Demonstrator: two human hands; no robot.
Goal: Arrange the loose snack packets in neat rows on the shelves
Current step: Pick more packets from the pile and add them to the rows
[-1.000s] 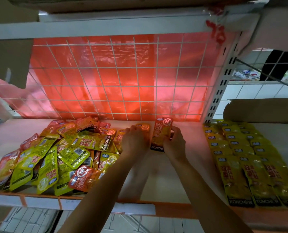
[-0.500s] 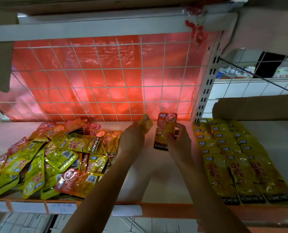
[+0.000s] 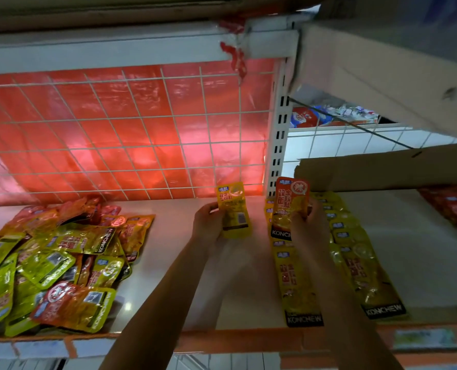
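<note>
Beneath a red-backed wire grid point(image 3: 115, 129), a white shelf point(image 3: 174, 222) carries a loose heap of packets point(image 3: 56, 263) at left and neat yellow rows point(image 3: 355, 263) at right. We hold one packet in each hand. Our left hand point(image 3: 208, 225) pinches a yellow packet point(image 3: 234, 209) upright, and our right hand point(image 3: 306, 228) grips an orange packet point(image 3: 290, 201) over the rows' left edge. Set down carelessly, it could, we judge, knock those overlapped rows askew. Half a second ago both hands worked close together mid-shelf.
</note>
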